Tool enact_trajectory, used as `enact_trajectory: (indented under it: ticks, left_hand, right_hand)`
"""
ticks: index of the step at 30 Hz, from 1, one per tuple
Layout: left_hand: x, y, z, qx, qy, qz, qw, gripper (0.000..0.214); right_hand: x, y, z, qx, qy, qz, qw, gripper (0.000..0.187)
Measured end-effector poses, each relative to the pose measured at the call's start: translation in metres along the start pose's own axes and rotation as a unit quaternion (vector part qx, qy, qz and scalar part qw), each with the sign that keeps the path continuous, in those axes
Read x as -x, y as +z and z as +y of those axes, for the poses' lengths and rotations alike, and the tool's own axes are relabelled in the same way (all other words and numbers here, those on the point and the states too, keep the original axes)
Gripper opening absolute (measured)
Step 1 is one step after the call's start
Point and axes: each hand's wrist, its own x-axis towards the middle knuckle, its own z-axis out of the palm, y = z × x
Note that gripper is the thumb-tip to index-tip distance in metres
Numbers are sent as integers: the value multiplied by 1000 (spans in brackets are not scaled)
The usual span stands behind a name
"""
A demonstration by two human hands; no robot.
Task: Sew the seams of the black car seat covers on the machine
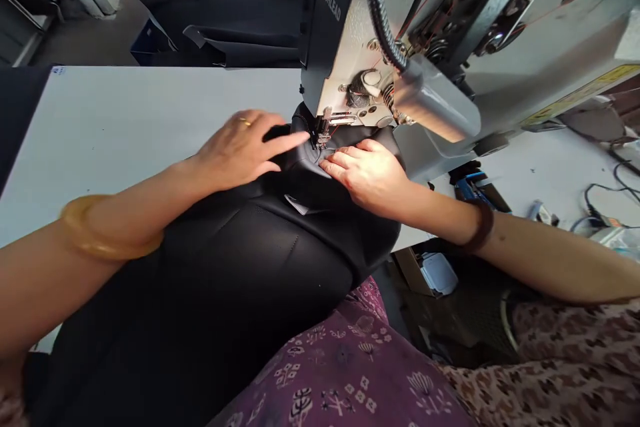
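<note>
A large black leather-like piece (pixel 260 247) with stitched seams drapes over the table edge and my lap. Its far part lies under the presser foot (pixel 323 139) of a sewing machine (pixel 345 33). My left hand (pixel 245 150) is left of the foot, fingers spread, the index finger reaching toward the needle area over the material. My right hand (pixel 370 173) presses on the material just right of the foot, fingers together and bent; whether it pinches a fold is hidden. A small white tag (pixel 297 205) sticks out of the piece below the foot.
The white table (pixel 125 120) extends left. Dark fabric pieces (pixel 240 13) are heaped behind it. A grey lamp-like fitting (pixel 440 100) hangs over my right hand. Right of the machine are a blue box (pixel 475 187) and cables (pixel 610 193); an open carton (pixel 415 270) sits below.
</note>
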Motion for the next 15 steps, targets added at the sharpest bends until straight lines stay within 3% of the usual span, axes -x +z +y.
enact_trajectory:
  ticks: [3,6,10,15]
  left_hand:
    - [-27,10,3,7,158,65,985,27]
    - [-30,15,10,6,228,129,965,32]
    - [-23,15,17,-9,206,177,962,28]
    - [-23,12,29,38,129,150,980,29]
  right_hand:
    - [4,4,-4,6,5,7,1000,40]
    - [3,6,-2,23,1,15,1000,43]
    - [-1,6,3,29,-6,8,1000,45]
    - [-4,7,12,17,-15,-14,1000,42]
